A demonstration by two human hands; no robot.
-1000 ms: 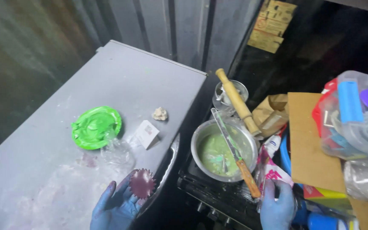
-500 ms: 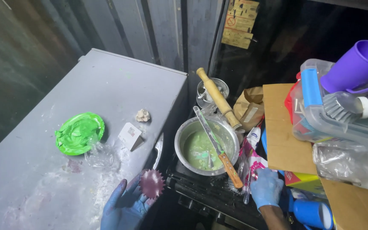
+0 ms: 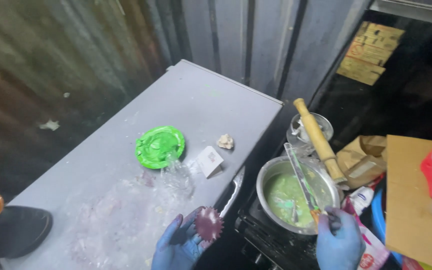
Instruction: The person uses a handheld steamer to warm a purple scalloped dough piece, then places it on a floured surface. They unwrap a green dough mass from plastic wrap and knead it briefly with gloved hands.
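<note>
View has swung left since earlier; the purple cup and clutter at right are gone from frame. Left hand [image 3: 178,246] (blue glove) holds a dark-red spiky disc [image 3: 209,224] over the grey table [image 3: 126,150] edge. Right hand [image 3: 339,241] grips the knife handle [image 3: 318,216], blade resting across the metal bowl [image 3: 297,192] of green paste.

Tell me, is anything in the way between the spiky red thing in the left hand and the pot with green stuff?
Nothing visible blocks it. The spiky dark-red piece sits in the left hand, and only a dark open gap lies between it and the metal pot. The right hand holds the knife over the pot's near side.
</note>
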